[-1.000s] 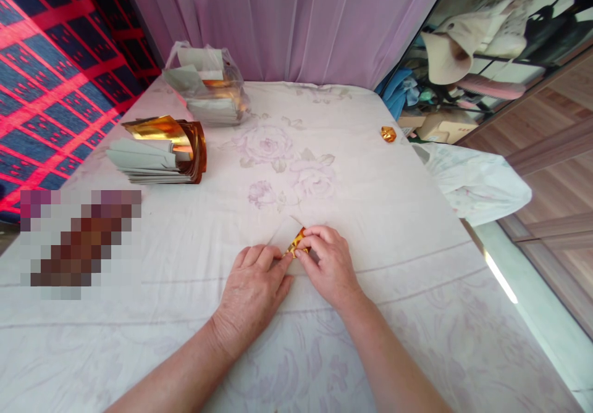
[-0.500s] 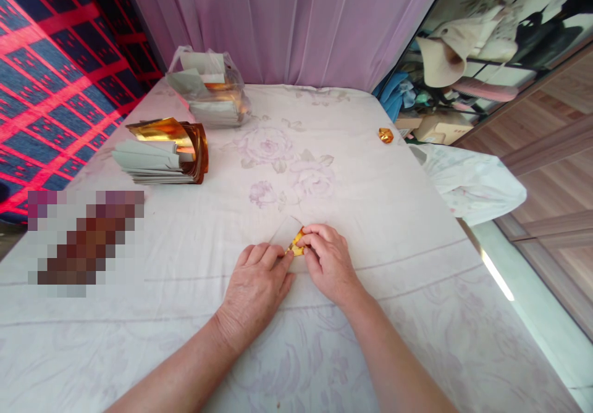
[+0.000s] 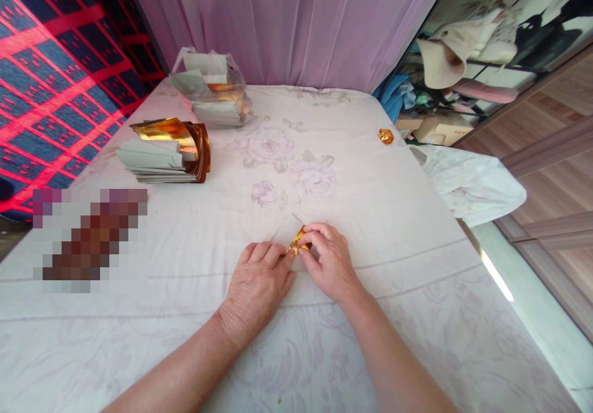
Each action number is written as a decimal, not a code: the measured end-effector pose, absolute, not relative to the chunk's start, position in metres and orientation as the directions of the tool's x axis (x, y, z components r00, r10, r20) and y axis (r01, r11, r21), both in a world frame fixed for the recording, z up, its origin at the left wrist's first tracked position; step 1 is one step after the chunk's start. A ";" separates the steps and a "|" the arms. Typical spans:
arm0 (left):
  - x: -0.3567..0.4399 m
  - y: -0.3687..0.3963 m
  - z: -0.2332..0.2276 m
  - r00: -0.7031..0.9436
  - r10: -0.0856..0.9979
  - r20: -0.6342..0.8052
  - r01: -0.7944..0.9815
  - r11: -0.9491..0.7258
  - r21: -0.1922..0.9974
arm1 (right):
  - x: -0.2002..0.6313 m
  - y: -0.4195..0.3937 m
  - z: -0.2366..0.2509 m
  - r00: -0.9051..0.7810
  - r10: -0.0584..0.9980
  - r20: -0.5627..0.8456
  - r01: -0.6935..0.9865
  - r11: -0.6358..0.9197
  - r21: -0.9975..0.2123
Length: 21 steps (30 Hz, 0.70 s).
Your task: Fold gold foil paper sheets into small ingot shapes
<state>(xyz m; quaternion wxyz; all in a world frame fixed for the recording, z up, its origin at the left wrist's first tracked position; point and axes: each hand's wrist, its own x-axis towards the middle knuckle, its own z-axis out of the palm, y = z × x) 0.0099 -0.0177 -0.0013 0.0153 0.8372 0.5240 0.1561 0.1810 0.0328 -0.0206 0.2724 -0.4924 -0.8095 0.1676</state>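
fingers [image 3: 309, 238] of the right hand [image 3: 330, 263] pinch a small gold foil paper [image 3: 296, 242], closed on its edge; left hand [image 3: 257, 283] lies nearly flat on the bed sheet [image 3: 370, 203], fingertips pressing the paper's white flap. paper sits mid-bed between both hands. far left: stack of gold sheets [image 3: 167, 152], plastic bag [image 3: 210, 89]; far right: folded gold piece [image 3: 385, 135].
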 end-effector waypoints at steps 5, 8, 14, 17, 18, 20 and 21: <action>0.010 -0.018 0.001 0.408 0.882 0.238 0.880 -0.449 0.154 | 0.187 0.037 -0.024 -0.381 0.879 0.287 0.639 0.475 -0.606; 0.010 -0.019 0.002 0.414 0.881 0.229 0.885 -0.449 0.127 | 0.189 0.038 -0.025 -0.401 0.869 0.291 0.625 0.492 -0.606; 0.010 -0.021 -0.001 0.438 0.870 0.228 0.886 -0.461 0.054 | 0.188 0.037 -0.026 -0.411 0.868 0.281 0.657 0.495 -0.568; 0.011 -0.021 -0.001 0.442 0.871 0.214 0.888 -0.459 0.037 | 0.188 0.036 -0.026 -0.410 0.870 0.275 0.664 0.491 -0.564; 0.012 -0.021 -0.001 0.443 0.872 0.208 0.888 -0.459 0.036 | 0.188 0.036 -0.026 -0.410 0.870 0.274 0.663 0.491 -0.565; 0.011 -0.020 -0.001 0.446 0.872 0.200 0.886 -0.462 0.034 | 0.188 0.037 -0.027 -0.409 0.869 0.277 0.661 0.492 -0.567; 0.011 -0.020 -0.001 0.448 0.871 0.201 0.885 -0.463 0.036 | 0.188 0.037 -0.028 -0.409 0.868 0.281 0.659 0.494 -0.567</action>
